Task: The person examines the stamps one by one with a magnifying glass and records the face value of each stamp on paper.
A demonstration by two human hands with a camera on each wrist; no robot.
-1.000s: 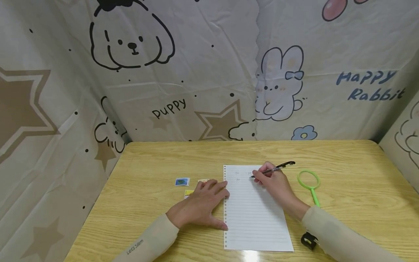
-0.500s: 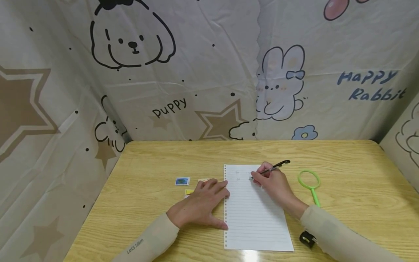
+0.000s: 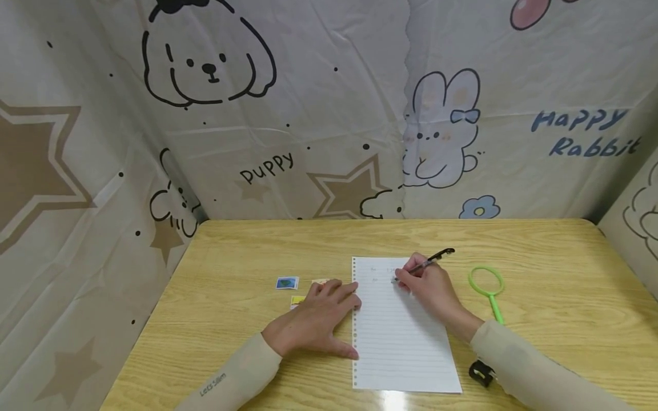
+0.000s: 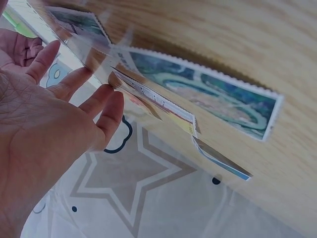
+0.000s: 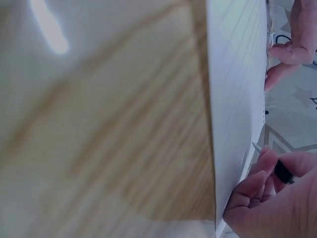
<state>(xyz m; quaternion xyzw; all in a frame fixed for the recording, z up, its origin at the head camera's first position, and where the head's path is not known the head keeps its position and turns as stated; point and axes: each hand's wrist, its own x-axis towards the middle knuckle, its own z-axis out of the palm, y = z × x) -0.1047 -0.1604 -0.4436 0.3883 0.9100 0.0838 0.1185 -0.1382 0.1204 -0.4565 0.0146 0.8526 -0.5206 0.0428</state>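
A lined sheet of paper [image 3: 401, 342] with punched holes down its left edge lies on the table, a few faint marks near its top. My right hand [image 3: 430, 288] pinches a black pen [image 3: 441, 254], its tip at the paper's upper part. In the right wrist view the pen tip [image 5: 256, 147] shows beyond the fingertips. My left hand [image 3: 319, 319] is spread palm down, fingertips and thumb at the paper's left edge. Stamps lie about it: a blue stamp [image 3: 287, 283], a yellow one [image 3: 297, 301] partly covered, and a large green one [image 4: 208, 94] in the left wrist view.
A green magnifying glass [image 3: 486, 281] lies right of the paper. By the right sleeve is a small black object [image 3: 481, 373], partly hidden. A printed curtain [image 3: 329, 114] stands behind the wooden table [image 3: 565, 274].
The pen's upper end has tilted slightly to the left and up, while its tip stays near the same spot. My left hand keeps its place.
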